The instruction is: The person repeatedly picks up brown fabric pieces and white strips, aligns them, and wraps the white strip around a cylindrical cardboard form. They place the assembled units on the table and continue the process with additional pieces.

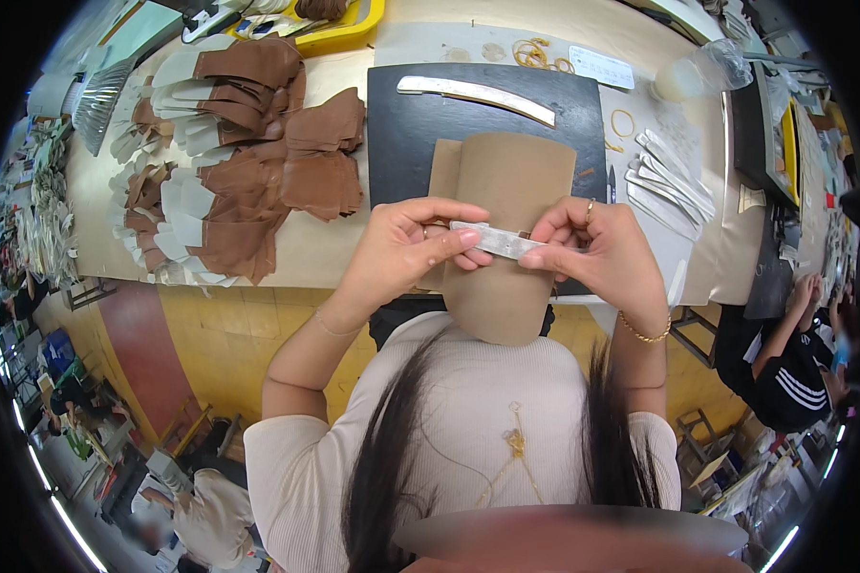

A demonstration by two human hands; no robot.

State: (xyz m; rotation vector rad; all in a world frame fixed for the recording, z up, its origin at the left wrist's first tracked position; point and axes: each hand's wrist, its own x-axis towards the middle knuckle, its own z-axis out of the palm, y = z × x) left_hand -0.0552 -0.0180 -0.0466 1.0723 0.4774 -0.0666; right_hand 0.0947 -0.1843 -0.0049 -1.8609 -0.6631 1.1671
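My left hand (413, 246) pinches one end of a narrow whitish strip (497, 241) between thumb and fingers. The thumb and fingers of my right hand (597, 250) grip its other end. Held level, the strip lies across a curved tan sheet (516, 177), which bulges upward and hangs over the near table edge. A sliver of something brown shows by my right fingertips, too small to name. Under the sheet is a black mat (406, 124), with a longer, slightly bowed white strip (478, 95) on its far part.
Fanned stacks of brown and white cut pieces (248, 162) cover the table's left side. Right of the mat lie several pale strips (669, 186), a dark pen-like tool (612, 183) and yellow cord (542, 55). A clear plastic container (702, 72) lies behind them. Another person (788, 363) sits at right.
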